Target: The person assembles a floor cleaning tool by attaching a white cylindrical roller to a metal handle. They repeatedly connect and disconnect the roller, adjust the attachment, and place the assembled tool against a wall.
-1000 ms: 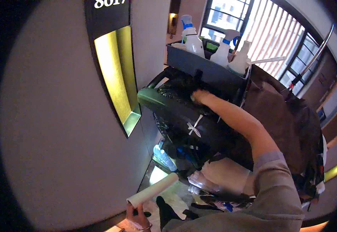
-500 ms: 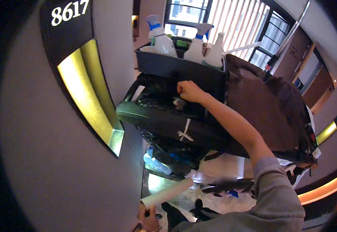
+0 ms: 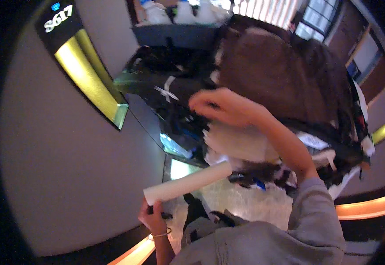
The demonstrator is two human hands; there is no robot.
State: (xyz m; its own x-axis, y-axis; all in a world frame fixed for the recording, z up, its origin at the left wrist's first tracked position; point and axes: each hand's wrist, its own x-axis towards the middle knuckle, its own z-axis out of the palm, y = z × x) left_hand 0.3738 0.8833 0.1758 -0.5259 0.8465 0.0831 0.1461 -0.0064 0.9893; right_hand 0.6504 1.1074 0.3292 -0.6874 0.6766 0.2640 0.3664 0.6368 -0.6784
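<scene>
My left hand (image 3: 152, 218), low in the picture, is closed around one end of a long pale roll (image 3: 187, 182), which looks like a paper roll or tube. The roll slants up to the right, over the floor. My right hand (image 3: 223, 106) is above the front edge of a dark cart (image 3: 148, 84), its fingers bent and smeared by motion. Whether it holds anything I cannot make out. Just left of it, a white tie (image 3: 167, 89) hangs on the cart's edge. A dark brown cover (image 3: 272, 70) lies over the cart behind my right forearm.
A black caddy (image 3: 175, 37) with several white spray bottles (image 3: 184, 12) stands on the cart's far left. Under the handle are a pale bundle (image 3: 241, 143) and clear plastic bottles (image 3: 177, 145). A wall with a lit yellow niche (image 3: 84, 75) runs along the left.
My right hand has drawn back from the black bin area toward me and down. The roll in my left hand has come up. My view has tilted downward.
</scene>
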